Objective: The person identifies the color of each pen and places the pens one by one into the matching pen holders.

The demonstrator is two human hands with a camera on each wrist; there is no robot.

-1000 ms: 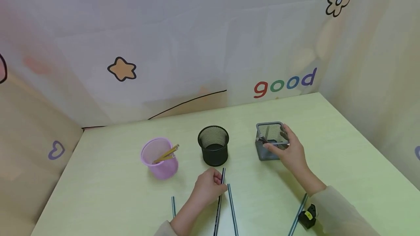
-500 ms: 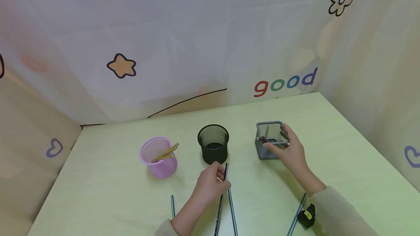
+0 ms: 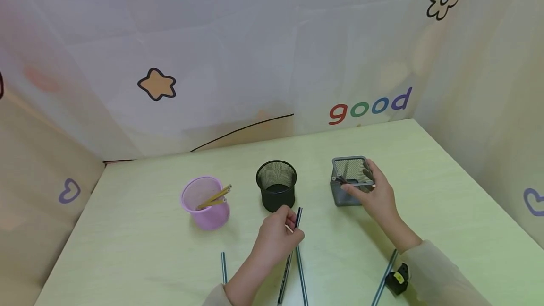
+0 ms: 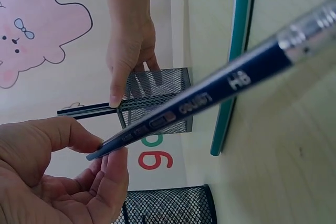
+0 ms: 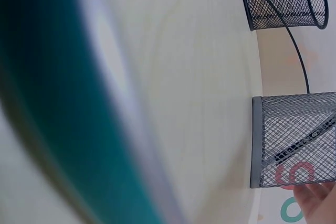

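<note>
In the head view my left hand (image 3: 276, 237) pinches a dark blue pencil (image 3: 285, 275) near its upper end. The left wrist view shows the same pencil (image 4: 210, 95) marked HB, held between thumb and fingers, slanting over the table. My right hand (image 3: 379, 198) grips the rim of a grey square mesh pen holder (image 3: 346, 198), thumb on the near side. Dark striped pencils (image 4: 86, 111) stick out of that holder; in the right wrist view a pencil (image 5: 304, 144) shows through its mesh. A round black mesh pen holder (image 3: 278, 201) stands just beyond the left hand.
A pink pen holder (image 3: 210, 218) with several yellow pencils (image 3: 214, 198) stands at left. Green pencils lie on the table: one (image 3: 302, 277) beside the held pencil, one (image 3: 224, 268) left, one (image 3: 384, 277) right. A small black object with a yellow patch (image 3: 398, 279) lies near the right sleeve.
My left hand has moved slightly right and away from me with the dark blue pencil, whose top has come up closer to the black pen holder. The right hand has stayed on the grey holder.
</note>
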